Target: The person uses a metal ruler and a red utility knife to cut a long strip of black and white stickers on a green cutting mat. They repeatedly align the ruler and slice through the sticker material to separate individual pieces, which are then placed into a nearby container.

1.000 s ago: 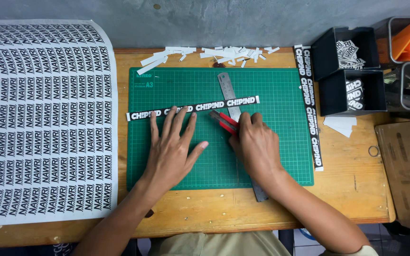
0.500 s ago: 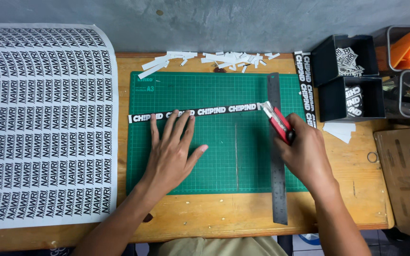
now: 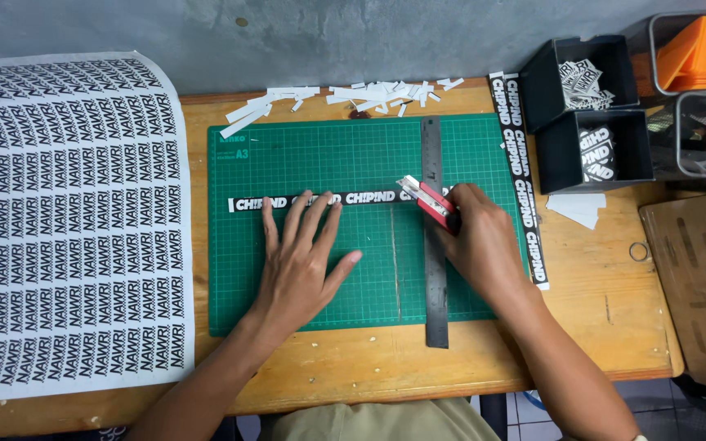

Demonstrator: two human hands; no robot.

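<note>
Sticker strip (image 3: 320, 199) lies under spread left fingers (image 3: 300, 219); right fingers (image 3: 461, 204) pinch red cutter (image 3: 428, 202).

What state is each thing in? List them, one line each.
Left hand: flat, fingers spread, pressing the sticker strip.
Right hand: gripping the red knife.
Red knife: blade out, at the strip.
Steel ruler: flat across the green mat.
Black bins: open, holding cut stickers.
Sticker sheet: uncut.
</note>
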